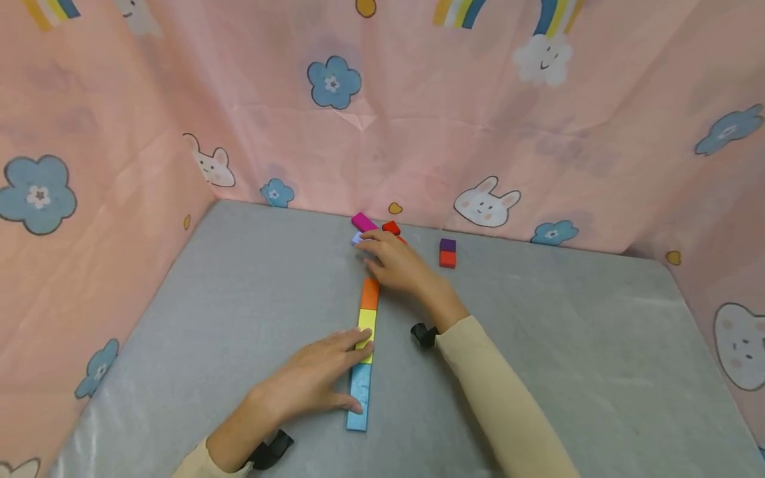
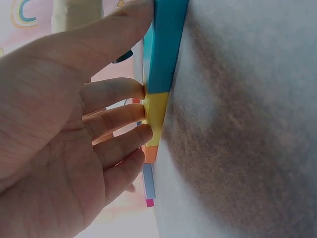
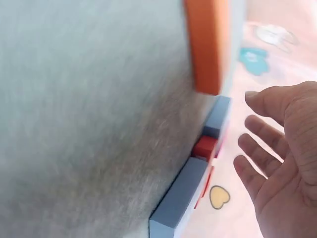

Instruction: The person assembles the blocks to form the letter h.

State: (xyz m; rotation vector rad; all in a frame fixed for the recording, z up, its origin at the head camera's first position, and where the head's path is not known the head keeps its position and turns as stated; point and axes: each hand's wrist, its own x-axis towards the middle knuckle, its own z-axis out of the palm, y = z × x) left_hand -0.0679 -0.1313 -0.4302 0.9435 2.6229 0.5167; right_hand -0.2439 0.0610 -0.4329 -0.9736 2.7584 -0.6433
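A straight row of blue [image 1: 359,388], yellow [image 1: 367,320] and orange [image 1: 370,294] blocks lies end to end on the table. My left hand [image 1: 307,378] is at its left side, thumb by the blue block and fingertips touching the yellow block. Past the row's far end, my right hand [image 1: 397,262] hovers with spread, slightly bent fingers; the right wrist view shows nothing in its grasp. Near its fingertips are a lavender block [image 1: 356,239], a magenta block [image 1: 363,222] and a red block [image 1: 391,227]. The hand partly covers this group.
To the right of that group, a dark purple block [image 1: 447,245] touches a red-orange block [image 1: 447,259]. The grey tabletop [image 1: 574,345] meets a pink printed cloth [image 1: 406,146] at the back and sides. A black strap piece [image 1: 423,335] hangs at the right wrist.
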